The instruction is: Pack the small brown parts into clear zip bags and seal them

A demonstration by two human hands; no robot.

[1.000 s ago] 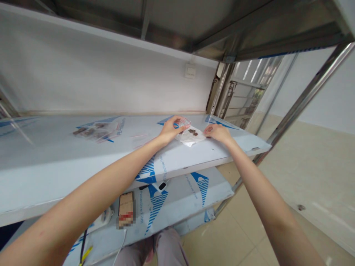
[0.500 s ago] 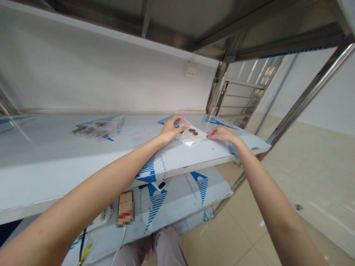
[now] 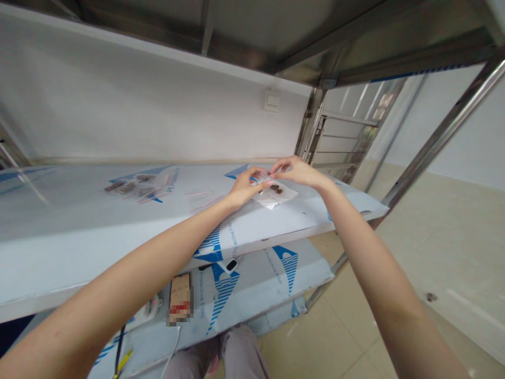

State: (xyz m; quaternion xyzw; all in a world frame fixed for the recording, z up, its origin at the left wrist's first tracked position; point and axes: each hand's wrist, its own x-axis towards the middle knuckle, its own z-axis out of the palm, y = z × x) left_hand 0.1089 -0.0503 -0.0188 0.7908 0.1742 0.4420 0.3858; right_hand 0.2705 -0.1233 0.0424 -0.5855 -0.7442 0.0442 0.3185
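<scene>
My left hand (image 3: pixel 249 187) is closed on a small clear plastic bag (image 3: pixel 263 176), held just over the shelf. Right beside it, the fingers of my right hand (image 3: pixel 291 171) are pinched together at the bag's mouth. A tiny dark piece seems to be between those fingertips, too small to name. Below both hands lies a white sheet of paper (image 3: pixel 286 198), with several small brown pieces (image 3: pixel 276 188) on it. Part of the sheet is hidden behind my left hand.
Filled clear bags of brown pieces (image 3: pixel 132 185) lie left on the film-covered shelf (image 3: pixel 98 237). Flat clear bags (image 3: pixel 203 200) are nearer. On the lower shelf are a phone-like object (image 3: pixel 179 297) and a white device (image 3: pixel 231 265). A metal post (image 3: pixel 437 142) stands right.
My right hand has moved left and up, from the right edge of the paper to the bag at my left hand. My left hand stays nearly in place.
</scene>
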